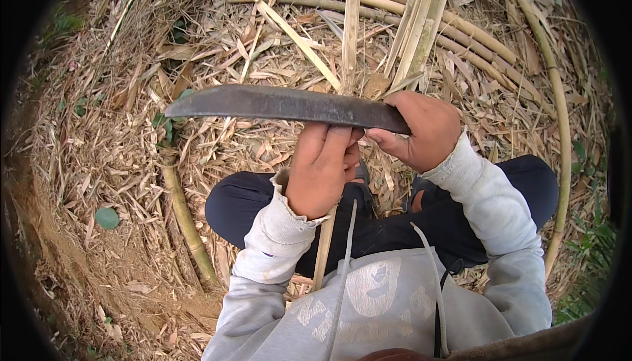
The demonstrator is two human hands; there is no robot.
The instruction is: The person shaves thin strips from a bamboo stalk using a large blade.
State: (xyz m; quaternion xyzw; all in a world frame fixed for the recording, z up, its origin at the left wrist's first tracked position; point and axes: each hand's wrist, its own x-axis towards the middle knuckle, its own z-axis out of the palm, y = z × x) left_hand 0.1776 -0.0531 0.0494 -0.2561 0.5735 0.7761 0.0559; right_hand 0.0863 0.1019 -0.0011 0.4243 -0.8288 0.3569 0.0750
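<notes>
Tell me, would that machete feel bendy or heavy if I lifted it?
The machete would probably feel stiff: it looks like solid dark metal. It may be fairly heavy, being long and broad. Gripped only where the right hand is, it might tip downward, since most of its length stretches past that hand.

Faded grey sweatshirt, dark trousers

On my feed I see long pale sleeves, the left smudged, with ragged cuffs. Two light drawstrings hang over a worn chest print, a black cord beside the right one. Farther off, I make out dark footwear.
</notes>
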